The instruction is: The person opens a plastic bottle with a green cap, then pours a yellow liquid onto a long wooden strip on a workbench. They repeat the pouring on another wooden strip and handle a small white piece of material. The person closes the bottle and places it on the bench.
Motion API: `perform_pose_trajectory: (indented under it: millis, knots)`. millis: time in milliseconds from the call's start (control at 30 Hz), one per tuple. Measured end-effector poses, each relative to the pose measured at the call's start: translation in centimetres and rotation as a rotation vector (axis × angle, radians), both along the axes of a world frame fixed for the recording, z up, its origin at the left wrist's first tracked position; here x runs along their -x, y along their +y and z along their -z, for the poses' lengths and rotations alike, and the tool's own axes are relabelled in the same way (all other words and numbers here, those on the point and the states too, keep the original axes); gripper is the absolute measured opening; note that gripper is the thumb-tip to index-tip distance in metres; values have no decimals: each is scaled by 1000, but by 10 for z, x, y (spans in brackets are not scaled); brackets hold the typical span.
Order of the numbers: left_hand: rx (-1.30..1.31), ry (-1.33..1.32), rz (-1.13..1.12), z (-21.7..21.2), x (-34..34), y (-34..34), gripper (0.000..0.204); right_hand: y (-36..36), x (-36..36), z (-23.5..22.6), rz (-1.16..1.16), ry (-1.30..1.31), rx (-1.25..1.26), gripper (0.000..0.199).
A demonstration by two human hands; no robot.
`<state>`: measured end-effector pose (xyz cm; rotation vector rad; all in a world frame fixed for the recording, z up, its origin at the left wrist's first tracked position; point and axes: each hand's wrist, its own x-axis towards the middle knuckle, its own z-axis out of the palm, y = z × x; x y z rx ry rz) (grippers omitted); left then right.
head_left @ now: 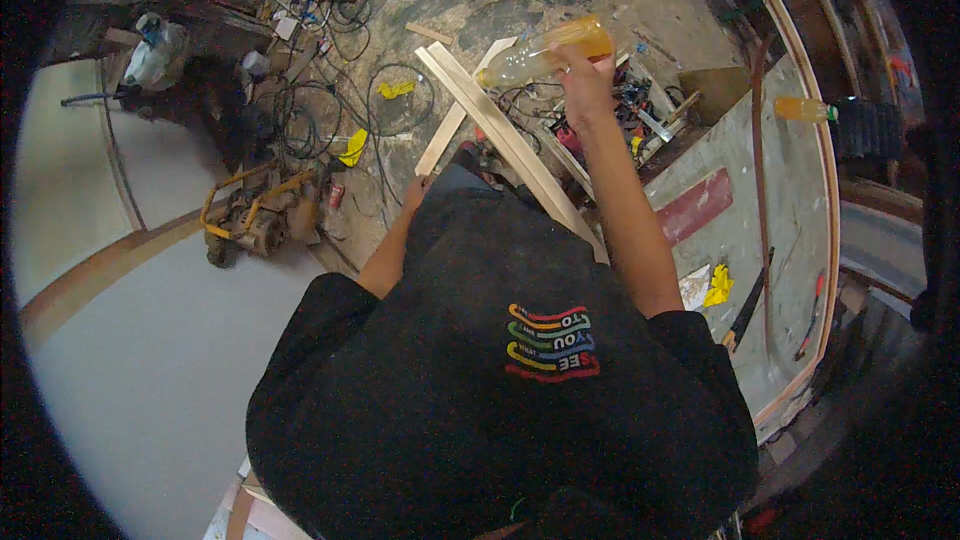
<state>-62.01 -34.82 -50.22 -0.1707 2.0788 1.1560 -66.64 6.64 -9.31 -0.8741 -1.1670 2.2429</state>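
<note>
A clear plastic bottle (530,60) with amber liquid at its base end is tilted sideways in my right hand (586,80). Its narrow tip points left, over the pale wooden strips. My left hand (416,190) is closed at the near end of the shorter wooden strip (441,142), its fingers partly hidden. A longer wooden piece (500,130) crosses over that strip and runs down toward my right forearm.
Cables (305,120) and yellow scraps (353,147) litter the floor at left, near a dusty yellow-framed machine (262,225). A grey board (730,210) on the right bears another amber-filled bottle (800,109) and a yellow cloth (719,285). Assorted tools (640,110) lie beyond my right arm.
</note>
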Motion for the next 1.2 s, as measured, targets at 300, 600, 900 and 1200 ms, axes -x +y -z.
perform_pose_trajectory:
  millis: [300, 600, 900, 1200]
  knots:
    - [-202, -110, -75, -119, 95, 85, 42, -13, 20, 15, 25, -32, -84, 66]
    - [-165, -51, 92, -52, 77, 79, 36, -13, 21, 22, 18, -60, -67, 83]
    - [65, -86, 93, -3, 35, -29, 27, -21, 26, 20, 67, -35, -143, 69]
    - [168, 8, 213, -3, 23, -56, 40, -24, 29, 16, 29, 33, -277, 86]
